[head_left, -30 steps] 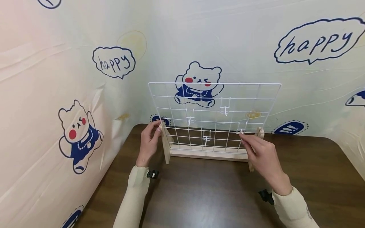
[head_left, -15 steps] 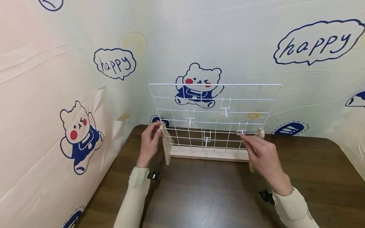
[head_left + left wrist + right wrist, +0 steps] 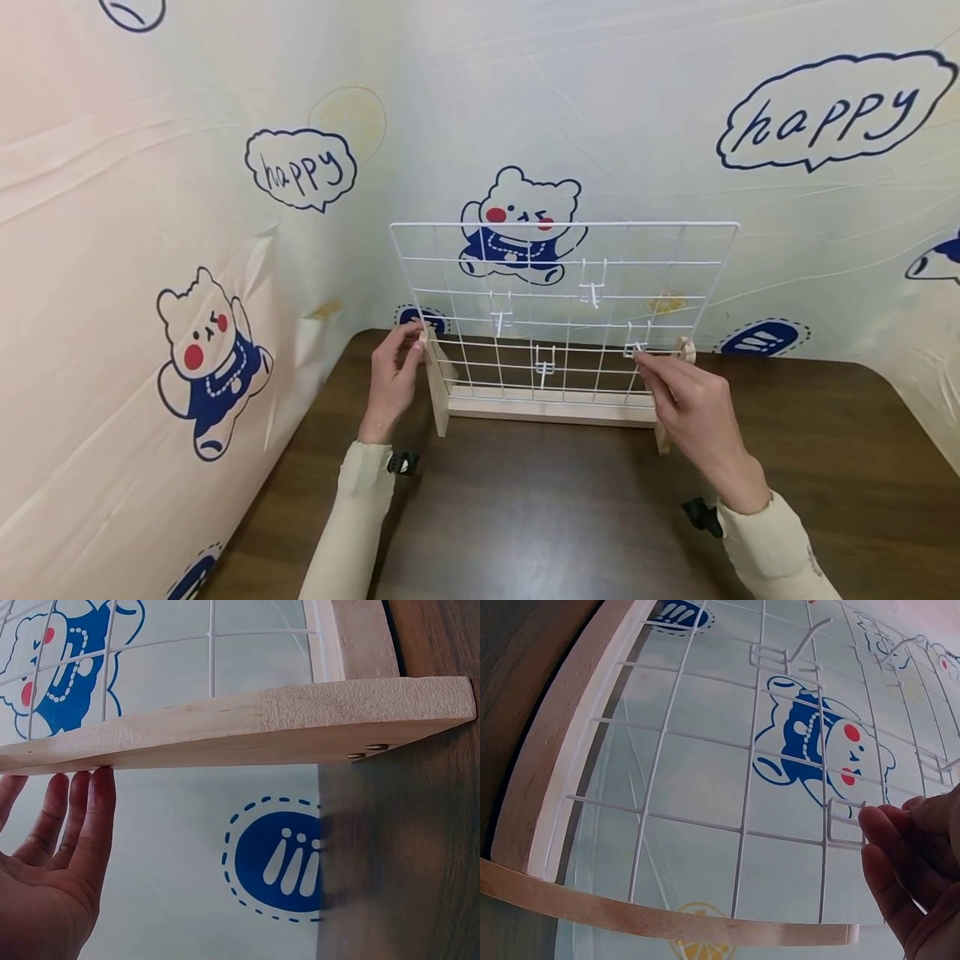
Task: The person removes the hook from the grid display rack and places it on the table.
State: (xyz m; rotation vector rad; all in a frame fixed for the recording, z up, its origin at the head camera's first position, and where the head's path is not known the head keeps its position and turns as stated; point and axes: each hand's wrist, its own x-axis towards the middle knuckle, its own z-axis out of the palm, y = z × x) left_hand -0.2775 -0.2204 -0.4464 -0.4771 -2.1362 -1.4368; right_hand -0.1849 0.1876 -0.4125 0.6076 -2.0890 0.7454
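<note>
A white wire grid panel [image 3: 565, 224] leans back in a pale wooden stand [image 3: 551, 410]. My right hand [image 3: 693, 408] pinches the prong end of a small white wire hook [image 3: 831, 821] hanging on the grid's lower right; the fingertips hide that tip. Three more such hooks hang on the grid: one upper right [image 3: 592, 292], one mid-left [image 3: 502, 319], one low in the middle [image 3: 544, 367]. At the left, my left hand [image 3: 392, 379] rests its extended fingertips against the outer face of the stand's left side piece [image 3: 225, 742].
The stand is on a dark brown wooden table [image 3: 517, 517]. Behind and to the left hangs a pale cloth [image 3: 645, 100] printed with bears and "happy" bubbles. A right wooden side piece [image 3: 765, 931] supports the grid near my right hand.
</note>
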